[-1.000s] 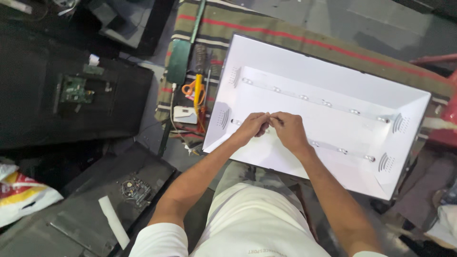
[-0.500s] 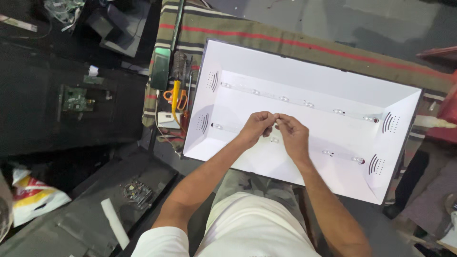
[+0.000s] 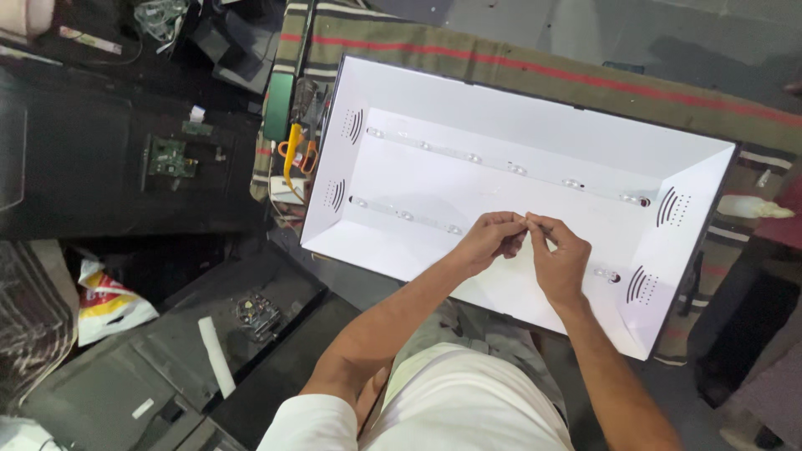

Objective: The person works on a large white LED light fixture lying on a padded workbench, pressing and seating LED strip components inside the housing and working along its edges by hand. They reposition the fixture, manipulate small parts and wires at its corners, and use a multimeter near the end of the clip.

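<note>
A striped blanket (image 3: 518,71) in olive and brown with a red line is covering the surface, and grey floor is showing beyond its far edge. To the left, a dark panel (image 3: 92,159) is lying flat with a small green circuit board (image 3: 170,157) on it. Nearer the person, a second dark panel (image 3: 150,367) is carrying a white strip (image 3: 215,357) and a small metal part, and a red and yellow bag (image 3: 109,302) is sitting between the two panels. Yellow-handled tools (image 3: 292,150) are lying just beside the tray's left edge.

The white backlight tray (image 3: 501,117) is resting on the blanket, tilted slightly in the view, its sloping walls rising to a dark rim. Black curved vent marks are showing at both ends. An upper light strip (image 3: 501,165) is running across the floor of the tray, dotted with small clear lenses, and a lower light strip (image 3: 405,215) is lying parallel, nearer the person.

The left hand (image 3: 491,238) and the right hand (image 3: 558,259) are meeting over the middle of the lower strip, fingertips pinched together and touching; what they are pinching is too small to tell.

The tray's near edge is overhanging the person's lap. A pale object (image 3: 752,207) is lying near the right rim. Open white floor is lying on both sides of the hands.
</note>
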